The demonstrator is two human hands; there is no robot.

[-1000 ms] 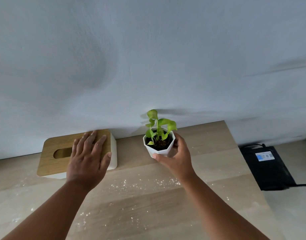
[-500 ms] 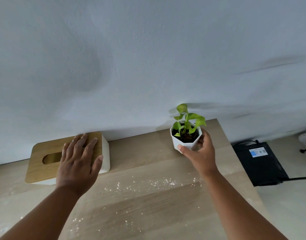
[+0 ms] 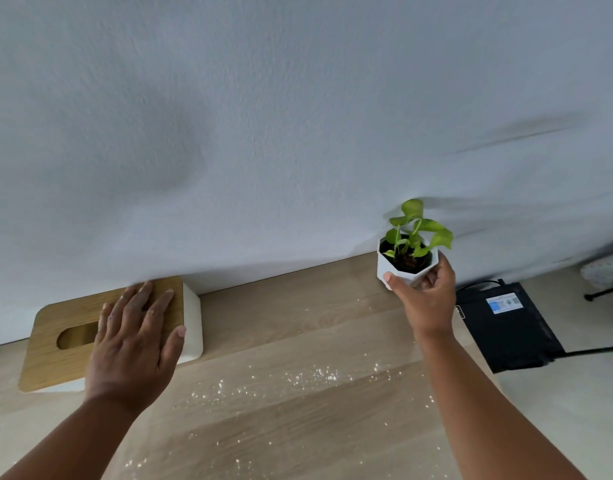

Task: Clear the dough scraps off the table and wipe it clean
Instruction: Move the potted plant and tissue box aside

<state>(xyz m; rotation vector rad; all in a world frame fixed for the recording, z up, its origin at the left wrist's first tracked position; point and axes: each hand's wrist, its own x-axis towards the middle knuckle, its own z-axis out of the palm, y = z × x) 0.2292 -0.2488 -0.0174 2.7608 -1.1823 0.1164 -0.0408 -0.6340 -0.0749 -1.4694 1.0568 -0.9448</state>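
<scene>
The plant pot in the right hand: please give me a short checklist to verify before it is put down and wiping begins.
1. Right hand grips the plant pot firmly: ok.
2. Pot upright, soil inside: ok.
3. Pot resting on the table: cannot tell.
4. Left hand lies flat on the tissue box: ok.
5. White crumbs cleared from the table: not ok.
6. Wiping cloth in view: not ok.
</scene>
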